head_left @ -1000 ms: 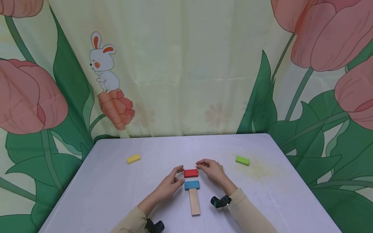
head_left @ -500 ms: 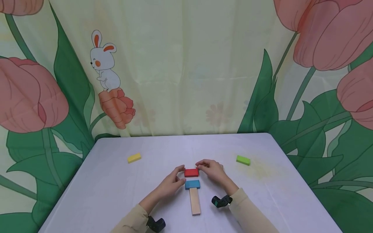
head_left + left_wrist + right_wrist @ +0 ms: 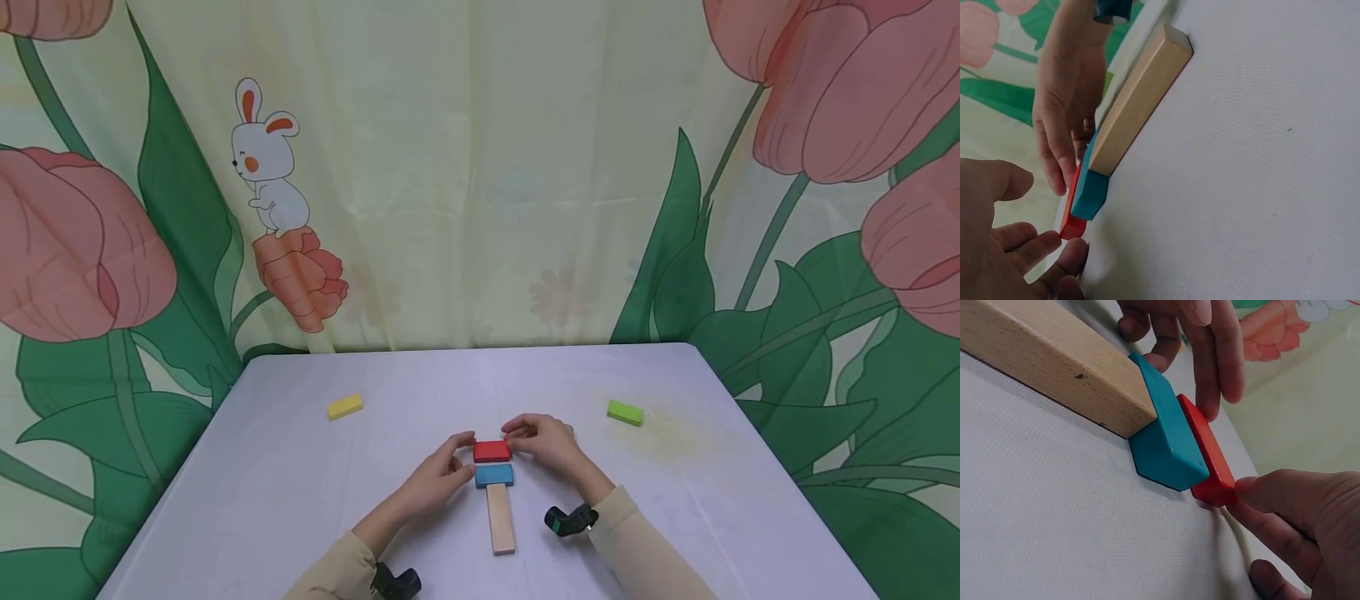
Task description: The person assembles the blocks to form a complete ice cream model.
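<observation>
A red wooden block point(image 3: 491, 452) lies crosswise just beyond a blue wooden block point(image 3: 494, 475), a narrow gap between them in the head view. Behind the blue one, pointing toward me, lies a long plain wooden block point(image 3: 501, 518) whose far end meets its middle. My left hand point(image 3: 438, 479) is at the red block's left end, fingers loosely spread and a fingertip point(image 3: 1054, 239) right at that end. At the opposite end is my right hand point(image 3: 551, 442); its thumb tip point(image 3: 1246, 486) and a finger beneath touch the red block, not curled around it.
Farther back on the white-covered table point(image 3: 300, 492) lie a yellow block point(image 3: 345, 407) at left and a green block point(image 3: 625, 412) at right. A curtain point(image 3: 480, 208) printed with tulips and a rabbit hangs behind the table's far edge.
The red block has slid toward me, narrowing the gap to the blue block. My right hand came slightly nearer with it; my left hand stayed almost in place.
</observation>
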Tool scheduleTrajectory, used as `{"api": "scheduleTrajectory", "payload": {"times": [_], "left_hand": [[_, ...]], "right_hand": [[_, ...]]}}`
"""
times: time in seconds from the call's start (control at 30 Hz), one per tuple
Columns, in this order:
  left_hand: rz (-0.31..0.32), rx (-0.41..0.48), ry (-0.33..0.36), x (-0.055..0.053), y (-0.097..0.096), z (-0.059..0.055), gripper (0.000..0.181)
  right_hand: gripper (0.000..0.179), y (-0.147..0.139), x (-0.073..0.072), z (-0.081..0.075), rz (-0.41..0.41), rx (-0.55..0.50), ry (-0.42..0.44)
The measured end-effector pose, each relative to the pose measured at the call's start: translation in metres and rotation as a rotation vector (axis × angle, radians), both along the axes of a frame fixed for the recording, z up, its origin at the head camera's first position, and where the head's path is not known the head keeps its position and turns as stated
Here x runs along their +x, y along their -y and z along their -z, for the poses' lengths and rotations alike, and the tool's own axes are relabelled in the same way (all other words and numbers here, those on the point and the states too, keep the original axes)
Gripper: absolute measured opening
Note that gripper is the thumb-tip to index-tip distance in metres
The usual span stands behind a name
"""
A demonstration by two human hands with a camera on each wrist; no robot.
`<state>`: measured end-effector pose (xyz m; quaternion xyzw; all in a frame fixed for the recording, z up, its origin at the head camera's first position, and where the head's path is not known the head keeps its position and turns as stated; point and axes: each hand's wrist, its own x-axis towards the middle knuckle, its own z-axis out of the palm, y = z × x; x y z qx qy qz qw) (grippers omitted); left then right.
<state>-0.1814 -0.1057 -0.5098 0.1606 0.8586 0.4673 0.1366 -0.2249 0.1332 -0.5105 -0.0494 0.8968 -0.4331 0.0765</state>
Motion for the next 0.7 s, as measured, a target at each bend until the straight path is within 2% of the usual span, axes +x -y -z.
{"api": "scheduleTrajectory", "payload": {"times": [0.4,0.53,0.7], "left_hand": [[0.018,0.007,-0.003,0.005,0.002,-0.001,0.06],[0.015,-0.041,-0.021,0.008,0.001,-0.002,0.059],[0.01,-0.147,-0.069,0.012,-0.001,-0.002,0.059]], "right_hand": [[0.02,-0.002,-0.001,0.002,-0.02,0.008,0.004],[0.02,-0.002,0.001,0.003,-0.027,0.012,-0.006],[0.02,-0.001,0.003,0.004,-0.04,0.008,-0.015]]}}
